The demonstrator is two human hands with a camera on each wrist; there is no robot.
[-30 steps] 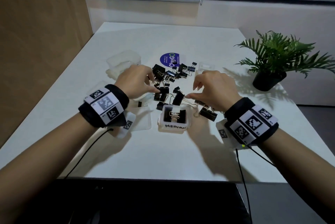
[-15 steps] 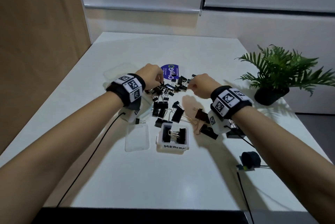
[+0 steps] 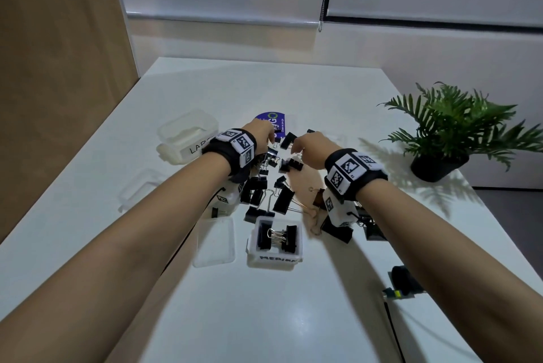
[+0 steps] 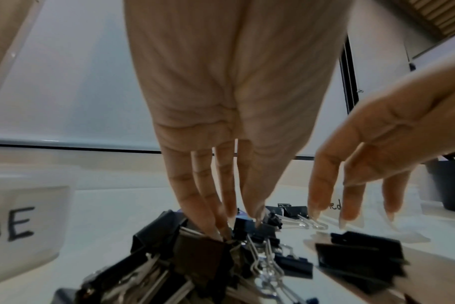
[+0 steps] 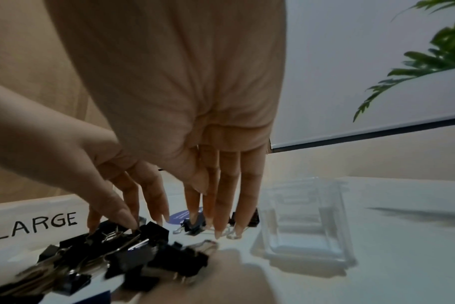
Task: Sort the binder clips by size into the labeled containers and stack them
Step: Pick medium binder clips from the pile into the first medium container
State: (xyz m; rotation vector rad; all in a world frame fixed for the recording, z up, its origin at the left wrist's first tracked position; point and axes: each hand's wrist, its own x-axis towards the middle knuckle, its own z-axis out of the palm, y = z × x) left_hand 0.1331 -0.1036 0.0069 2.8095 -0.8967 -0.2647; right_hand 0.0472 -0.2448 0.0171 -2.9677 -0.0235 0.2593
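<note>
A heap of black binder clips (image 3: pixel 269 183) of mixed sizes lies mid-table. The tub marked MEDIUM (image 3: pixel 274 258) stands nearest me with two clips in it. The LARGE tub (image 3: pixel 188 142) is at the far left, and a clear small container (image 5: pixel 304 222) at the far right. My left hand (image 3: pixel 266 133) reaches into the heap's far end, its straight fingers (image 4: pixel 208 209) touching clips (image 4: pixel 195 246). My right hand (image 3: pixel 296 146) hangs beside it, straight fingertips (image 5: pixel 218 226) on the wire handles of small clips (image 5: pixel 194 224). Neither hand plainly holds anything.
A clear lid (image 3: pixel 214 242) lies left of the MEDIUM tub and another (image 3: pixel 141 189) further left. A blue sticker (image 3: pixel 271 123) sits beyond the heap. A potted plant (image 3: pixel 449 139) stands at the right edge, with a small black device (image 3: pixel 405 280) and cable nearer me.
Both hands have moved away from me, from the near side of the heap by the MEDIUM tub to its far end. The head view has tilted and drawn closer.
</note>
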